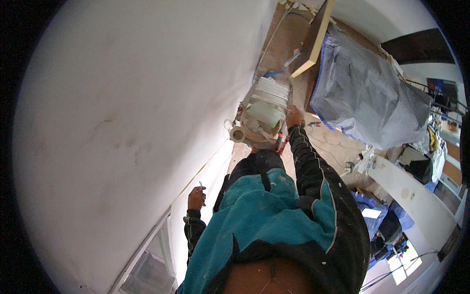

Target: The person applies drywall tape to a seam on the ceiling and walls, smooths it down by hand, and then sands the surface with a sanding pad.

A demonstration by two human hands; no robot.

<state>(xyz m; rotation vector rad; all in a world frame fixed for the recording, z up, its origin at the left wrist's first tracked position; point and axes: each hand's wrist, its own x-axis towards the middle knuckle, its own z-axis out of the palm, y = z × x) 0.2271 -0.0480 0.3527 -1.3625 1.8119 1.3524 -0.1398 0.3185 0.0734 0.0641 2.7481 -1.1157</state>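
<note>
Low on the left, beside the white wall, my left hand (197,197) has its fingers curled. A thin white object (200,184) pokes out of it, too small to name. My right hand (293,116) is at the right side of a cluttered stand (272,88) with a white ridged top, its fingers closed at the edge and partly hidden. On the stand in front of me lies a round, plaster-smeared tub (263,117) with a pale green sheet or residue in it. A roll of tape (237,134) rests at its left, and a red tube-like item (281,142) at its near right.
A large white wall (122,98) fills the left. Grey plastic sheeting (367,93) with a blue edge covers something at right, beside an upright board (313,41). Cables (333,147) lie on the brown floor. A white curved parapet (411,188) and blue bags (374,215) are lower right.
</note>
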